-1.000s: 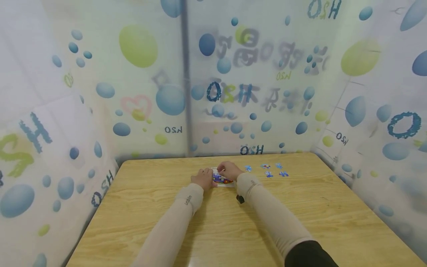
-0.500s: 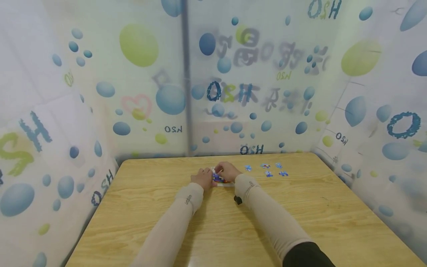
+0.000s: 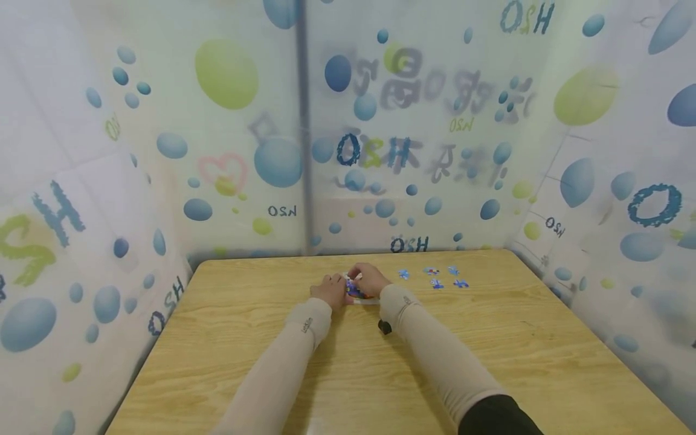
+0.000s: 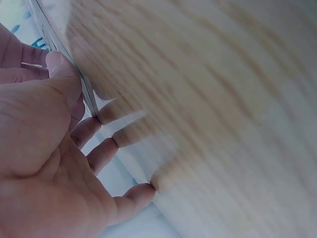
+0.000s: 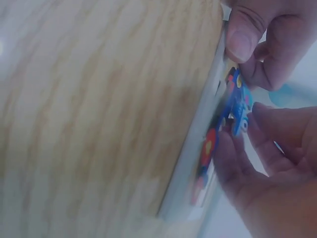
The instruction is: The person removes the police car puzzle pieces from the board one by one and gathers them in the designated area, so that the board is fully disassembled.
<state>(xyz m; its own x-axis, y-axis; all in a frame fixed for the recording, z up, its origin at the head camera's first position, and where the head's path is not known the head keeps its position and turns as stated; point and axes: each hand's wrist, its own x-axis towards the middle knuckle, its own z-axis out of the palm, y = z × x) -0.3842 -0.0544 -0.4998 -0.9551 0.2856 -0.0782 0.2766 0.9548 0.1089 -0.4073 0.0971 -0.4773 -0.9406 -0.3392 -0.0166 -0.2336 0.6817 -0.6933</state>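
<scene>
A small puzzle board (image 3: pixel 363 301) with a white border and a colourful picture lies on the far middle of the table. My left hand (image 3: pixel 328 291) holds its left side, thumb along the edge; in the left wrist view, other fingertips (image 4: pixel 146 191) touch the tabletop. Over the board, my right hand (image 3: pixel 370 280) pinches a blue puzzle piece (image 5: pixel 241 116) between thumb and fingers. In the right wrist view that piece is tilted close over the picture, beside pieces with red and yellow patches. From the head view, the right hand hides part of the board.
Several loose blue puzzle pieces (image 3: pixel 437 283) lie on the wooden table (image 3: pixel 244 338) to the right of the board. A curtain (image 3: pixel 239 151) printed with bubbles hangs behind the table's far edge and along both sides.
My right hand has moved slightly left over the board, with its fingers still pinched together. The left hand stays at the board's left side, and the loose pieces lie as before.
</scene>
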